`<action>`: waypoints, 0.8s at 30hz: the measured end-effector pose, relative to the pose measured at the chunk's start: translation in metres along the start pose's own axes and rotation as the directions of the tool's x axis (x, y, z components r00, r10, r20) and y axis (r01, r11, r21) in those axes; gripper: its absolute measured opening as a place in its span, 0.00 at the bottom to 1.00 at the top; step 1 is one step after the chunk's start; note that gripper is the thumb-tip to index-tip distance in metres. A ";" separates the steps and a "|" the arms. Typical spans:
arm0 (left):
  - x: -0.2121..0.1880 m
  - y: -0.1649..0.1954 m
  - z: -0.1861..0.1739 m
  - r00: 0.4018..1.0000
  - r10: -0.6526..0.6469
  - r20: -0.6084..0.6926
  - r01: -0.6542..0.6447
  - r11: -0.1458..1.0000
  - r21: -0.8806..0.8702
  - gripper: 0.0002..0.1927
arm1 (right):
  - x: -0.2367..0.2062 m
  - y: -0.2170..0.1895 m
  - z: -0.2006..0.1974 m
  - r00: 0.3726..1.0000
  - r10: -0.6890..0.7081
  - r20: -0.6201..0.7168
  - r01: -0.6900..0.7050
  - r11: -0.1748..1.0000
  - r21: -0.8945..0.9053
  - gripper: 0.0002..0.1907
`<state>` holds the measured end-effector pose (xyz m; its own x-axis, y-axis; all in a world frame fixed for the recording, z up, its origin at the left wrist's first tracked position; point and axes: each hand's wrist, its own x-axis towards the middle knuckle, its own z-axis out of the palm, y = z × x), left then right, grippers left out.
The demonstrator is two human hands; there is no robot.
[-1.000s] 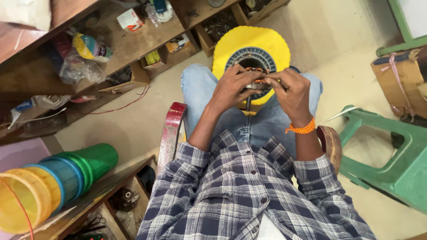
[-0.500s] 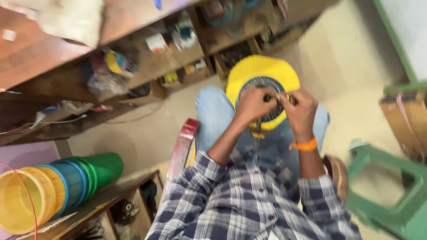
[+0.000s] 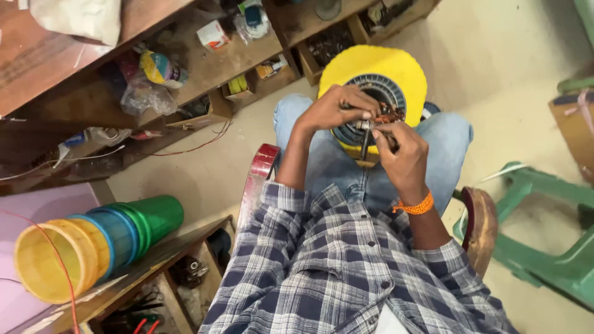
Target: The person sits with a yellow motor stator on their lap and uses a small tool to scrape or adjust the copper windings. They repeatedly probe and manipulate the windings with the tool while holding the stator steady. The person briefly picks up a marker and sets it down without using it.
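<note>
Item, upper centre of frame: your left hand [image 3: 337, 108] is pinching copper winding wire [image 3: 388, 115] at the yellow-rimmed stator [image 3: 371, 71]; right hand [image 3: 401, 148] is gripping a dark tool [image 3: 365, 141]. Keep strands taut.

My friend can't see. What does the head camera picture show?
A seated person's left hand and right hand work on copper wire at a round yellow-rimmed motor part on their lap. Cluttered wooden shelves stand nearby.

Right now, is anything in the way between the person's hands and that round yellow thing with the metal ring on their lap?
Nothing visible. The left hand and the right hand both already rest on the round yellow disc with the grey slotted metal ring, at its copper wires.
</note>
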<state>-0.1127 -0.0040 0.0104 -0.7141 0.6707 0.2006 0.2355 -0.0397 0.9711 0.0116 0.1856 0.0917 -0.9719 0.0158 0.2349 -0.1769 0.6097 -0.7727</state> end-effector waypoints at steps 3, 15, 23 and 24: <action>0.004 0.011 -0.005 0.999 0.027 0.033 -0.030 0.996 0.084 0.08 | -0.004 -0.004 0.006 0.999 -0.012 -0.037 0.011 1.000 -0.029 0.04; 0.000 0.020 -0.007 0.998 0.057 0.007 -0.057 0.995 0.077 0.09 | -0.029 0.012 0.029 0.999 0.053 -0.003 -0.053 0.998 0.028 0.03; -0.021 0.054 0.041 0.959 0.149 -0.242 0.007 0.839 0.544 0.22 | -0.036 0.044 0.000 0.997 0.076 0.031 -0.076 0.997 -0.001 0.05; -0.022 0.054 0.046 0.946 0.186 -0.264 -0.005 0.825 0.565 0.22 | -0.037 0.045 -0.012 0.995 0.075 0.065 -0.074 0.997 -0.027 0.05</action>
<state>-0.0537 0.0129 0.0529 -0.8062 0.4315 0.4048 0.5699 0.3823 0.7274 0.0413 0.2220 0.0551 -0.9905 0.0098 0.1370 -0.1005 0.6281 -0.7716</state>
